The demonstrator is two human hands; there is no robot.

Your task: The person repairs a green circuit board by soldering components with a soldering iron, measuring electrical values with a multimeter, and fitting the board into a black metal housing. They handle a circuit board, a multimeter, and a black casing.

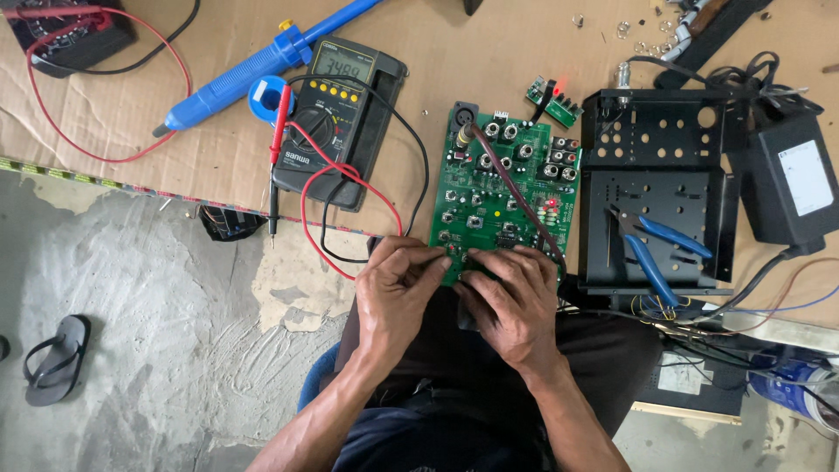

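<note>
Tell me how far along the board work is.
Done: the board is out of the black chassis, and its red lights are lit. In hand: left hand and right hand both press at its near edge. Left: the board is not in the chassis; the cutters lie inside it, and the meter is on.

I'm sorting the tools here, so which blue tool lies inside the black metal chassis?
The blue-handled pliers, resting in the black metal chassis; the blue desoldering pump lies on the cardboard instead.

glossy green circuit board, matt cardboard
</note>
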